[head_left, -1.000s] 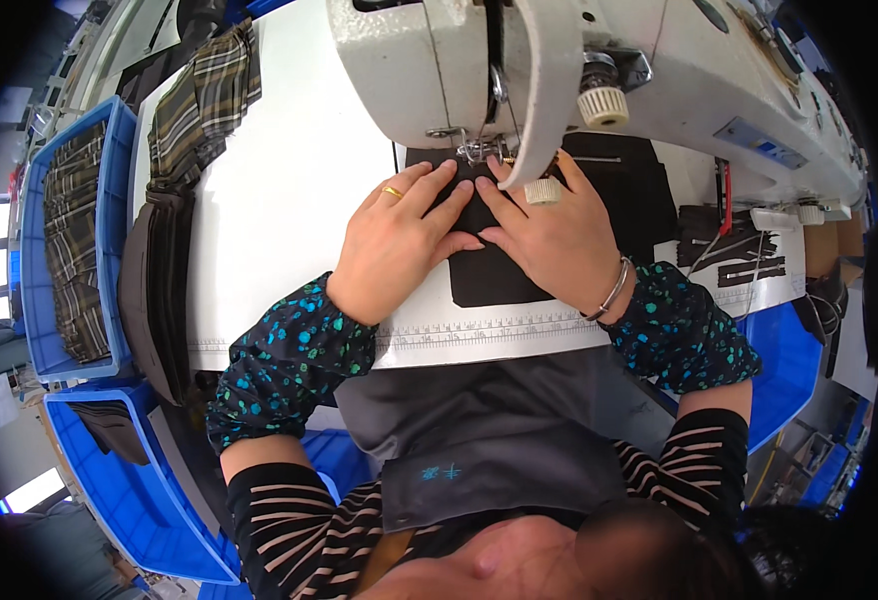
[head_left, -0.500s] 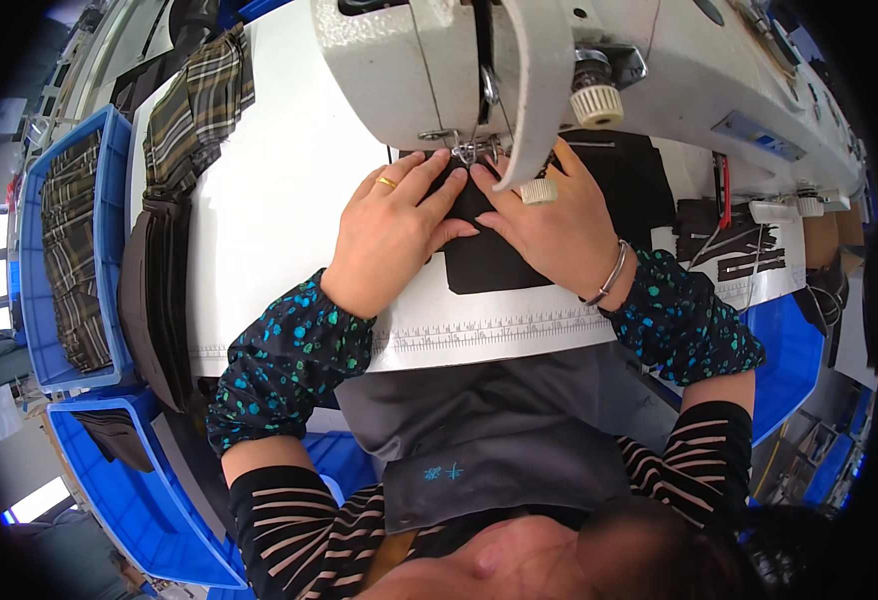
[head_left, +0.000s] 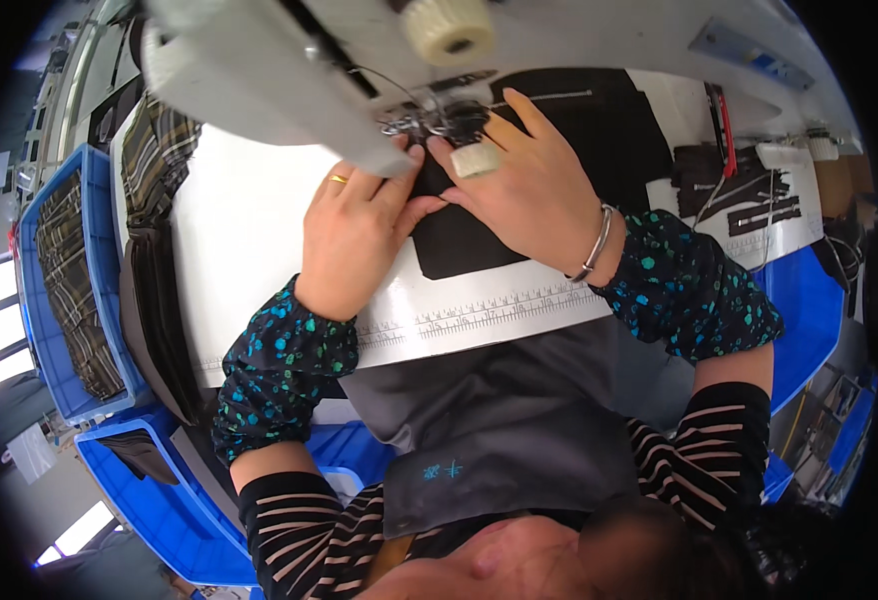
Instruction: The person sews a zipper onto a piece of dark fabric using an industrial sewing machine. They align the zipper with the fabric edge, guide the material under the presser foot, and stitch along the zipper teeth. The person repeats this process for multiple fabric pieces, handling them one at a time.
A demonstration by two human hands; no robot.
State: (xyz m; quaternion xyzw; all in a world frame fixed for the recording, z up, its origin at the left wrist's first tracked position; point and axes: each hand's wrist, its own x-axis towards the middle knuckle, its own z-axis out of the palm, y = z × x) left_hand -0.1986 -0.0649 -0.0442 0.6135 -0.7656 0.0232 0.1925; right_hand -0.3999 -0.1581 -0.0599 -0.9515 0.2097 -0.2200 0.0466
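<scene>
A black fabric piece (head_left: 469, 245) lies flat on the white table under the needle area (head_left: 424, 122) of a sewing machine (head_left: 239, 75). My left hand (head_left: 354, 225) rests at the fabric's left edge, fingers stretched toward the presser foot and thumb pointing right. On the cloth to the right of the foot, my right hand (head_left: 534, 190) lies flat with its fingers apart. Both thumbs come close together just in front of the foot. The machine head and a cream knob (head_left: 476, 160) hide some of the fingertips and the stitching spot.
A printed ruler (head_left: 489, 312) runs along the table's front edge. Plaid cloth (head_left: 157, 160) and stacked dark pieces (head_left: 154, 300) lie at left, beside a blue bin (head_left: 27, 250) of plaid pieces. Zipper strips (head_left: 734, 195) and red-handled snips (head_left: 727, 140) lie at right.
The view has shifted and tilted, so the machine head looks larger and farther left. Both hands stay on the black fabric near the foot, in much the same pose.
</scene>
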